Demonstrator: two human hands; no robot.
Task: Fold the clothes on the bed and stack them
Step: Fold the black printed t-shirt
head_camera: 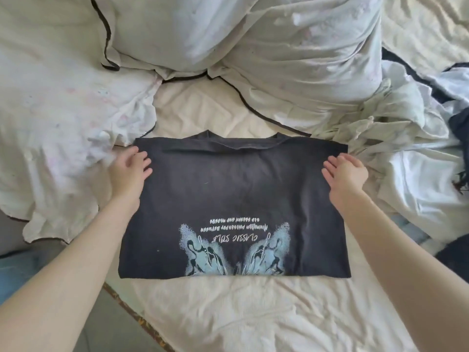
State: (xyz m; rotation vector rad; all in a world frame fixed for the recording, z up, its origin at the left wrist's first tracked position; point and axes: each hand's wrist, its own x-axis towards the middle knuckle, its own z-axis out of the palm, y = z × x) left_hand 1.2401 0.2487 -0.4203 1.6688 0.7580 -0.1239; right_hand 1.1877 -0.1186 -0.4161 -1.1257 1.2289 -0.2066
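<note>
**Q:** so what's the layout right now?

**Me:** Biggest thing is the bed [253, 313], cream sheet, pretty wrinkled. Up top there's a rumpled white duvet [253, 47] with dark piping, bunched toward the far side. Off to my right there's a heap of pale clothes [406, 153] with some dark fabric mixed in.

**Q:** and the shirt?

**Me:** The black t-shirt [241, 189] lies flat in the middle of the bed, already folded into a wide rectangle. Collar points away from me, folded edge nearest me, so its long axis runs left to right. The butterfly print and the "CLASSIC STYLE" text read upside down from where I stand.

**Q:** where are your hands on it?

**Me:** One at each side edge, up near the collar end. My left hand [129, 171] sits at the shirt's left edge, fingers loose and a bit spread, tips touching the fabric. My right hand [346, 174] is at the right edge, fingers straight and together, resting on the cloth. Neither grip is closed round anything, both just flat-ish against the shirt.
</note>
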